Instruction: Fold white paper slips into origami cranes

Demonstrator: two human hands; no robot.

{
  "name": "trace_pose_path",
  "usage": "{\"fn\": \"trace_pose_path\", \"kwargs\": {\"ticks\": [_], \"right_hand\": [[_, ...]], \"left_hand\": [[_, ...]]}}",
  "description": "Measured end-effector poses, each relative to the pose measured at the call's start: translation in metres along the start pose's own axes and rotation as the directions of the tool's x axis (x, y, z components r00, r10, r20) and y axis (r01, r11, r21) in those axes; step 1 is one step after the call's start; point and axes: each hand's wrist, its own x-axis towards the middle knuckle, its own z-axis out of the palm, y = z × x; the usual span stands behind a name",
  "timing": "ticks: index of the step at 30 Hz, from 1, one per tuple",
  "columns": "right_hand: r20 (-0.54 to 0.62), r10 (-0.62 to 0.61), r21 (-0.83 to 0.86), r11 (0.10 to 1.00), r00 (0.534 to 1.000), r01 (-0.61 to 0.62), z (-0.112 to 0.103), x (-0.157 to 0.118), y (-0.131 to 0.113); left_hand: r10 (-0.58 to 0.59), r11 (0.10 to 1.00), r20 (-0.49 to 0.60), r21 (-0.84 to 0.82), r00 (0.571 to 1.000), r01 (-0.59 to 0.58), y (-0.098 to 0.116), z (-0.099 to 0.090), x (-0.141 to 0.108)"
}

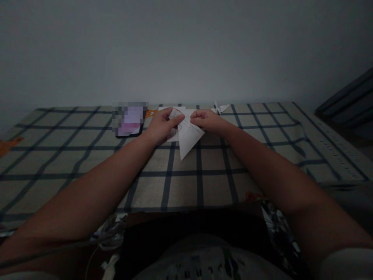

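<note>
A white sheet of paper, folded to a point that hangs down toward me, is held between my two hands above the table. My left hand pinches its upper left part, thumb on top. On the right, my right hand has its fingers curled and pressed together at the paper's upper right edge. Faint printing shows on the paper. Behind and beneath it lies more white paper, partly covered by my left hand. A small folded paper piece with pointed ends sits just beyond my right hand.
A phone with a lit, blurred screen stands or leans left of my hands. The checked tablecloth covers the table up to the grey wall. Cables hang below the front edge at left. A dark striped object is at far right.
</note>
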Motion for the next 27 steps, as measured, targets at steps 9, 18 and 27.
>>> {"fn": "trace_pose_path", "kwargs": {"ticks": [9, 18, 27], "right_hand": [[0.003, 0.054, 0.001, 0.999, 0.999, -0.054, -0.002, -0.001, -0.006], [0.035, 0.059, -0.009, 0.998, 0.998, -0.059, -0.003, -0.004, -0.007], [0.040, -0.021, -0.010, 1.000, 0.999, 0.022, -0.004, -0.001, -0.005]], "left_hand": [[0.052, 0.998, -0.132, -0.026, 0.990, -0.056, -0.006, -0.010, 0.011], [0.049, 0.999, -0.138, -0.005, 0.989, -0.050, -0.015, -0.012, 0.013], [0.012, 0.996, -0.141, -0.085, 0.990, -0.024, -0.003, -0.010, 0.011]]}}
